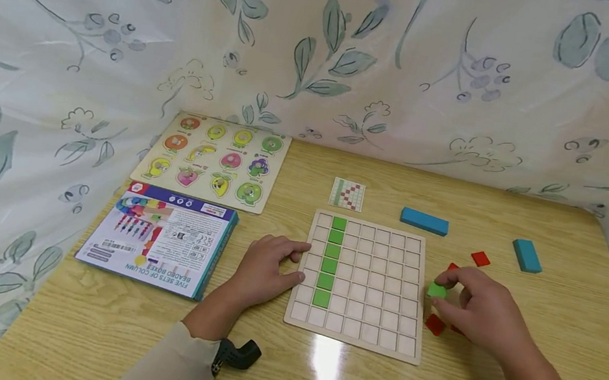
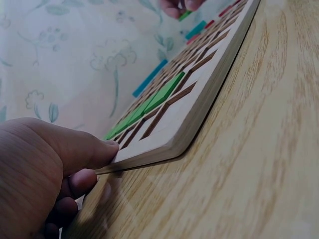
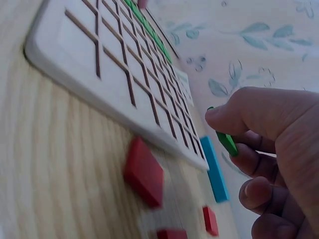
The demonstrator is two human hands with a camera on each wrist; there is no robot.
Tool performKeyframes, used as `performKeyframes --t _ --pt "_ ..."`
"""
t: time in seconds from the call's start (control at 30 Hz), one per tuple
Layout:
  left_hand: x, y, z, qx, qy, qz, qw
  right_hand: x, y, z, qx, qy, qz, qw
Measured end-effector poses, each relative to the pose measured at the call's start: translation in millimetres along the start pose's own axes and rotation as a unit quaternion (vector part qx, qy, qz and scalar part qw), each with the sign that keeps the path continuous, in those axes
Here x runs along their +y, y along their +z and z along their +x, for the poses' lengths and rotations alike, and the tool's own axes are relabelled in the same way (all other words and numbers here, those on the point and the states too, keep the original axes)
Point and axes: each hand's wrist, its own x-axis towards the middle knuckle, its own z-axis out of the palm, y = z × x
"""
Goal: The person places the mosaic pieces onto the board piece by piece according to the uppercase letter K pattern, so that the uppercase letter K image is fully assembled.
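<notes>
A wooden grid board (image 1: 378, 332) lies on the table, with a column of green tiles (image 1: 329, 261) filling its second column. My left hand (image 1: 269, 267) rests against the board's left edge (image 2: 164, 147), fingers touching its side. My right hand (image 1: 476, 307), just right of the board, pinches a small green tile (image 1: 436, 290) between thumb and finger; the right wrist view shows that green tile (image 3: 227, 142) in the pinch. Red tiles (image 1: 480, 258) lie loose around the right hand, and one red tile (image 3: 144, 172) sits just off the board's edge.
Two blue blocks (image 1: 424, 221) (image 1: 527, 255) lie behind and right of the board. A small pattern card (image 1: 348, 194) sits behind it. A fruit peg puzzle (image 1: 214, 160) and a toy box (image 1: 161, 237) lie at the left. A leaf-print cloth (image 1: 325, 49) walls the table.
</notes>
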Motion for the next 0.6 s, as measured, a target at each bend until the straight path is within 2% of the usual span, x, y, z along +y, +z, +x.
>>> performKeyframes --t 0.17,0.6 --pt "0.6 -0.4 0.1 -0.002 0.000 0.002 1.0000 -14 11 4 0.001 -0.038 0.015 0.999" --pt "-0.1 0.1 0.0 -0.003 -0.007 0.002 1.0000 -53 41 19 -0.054 -0.056 0.062 0.995"
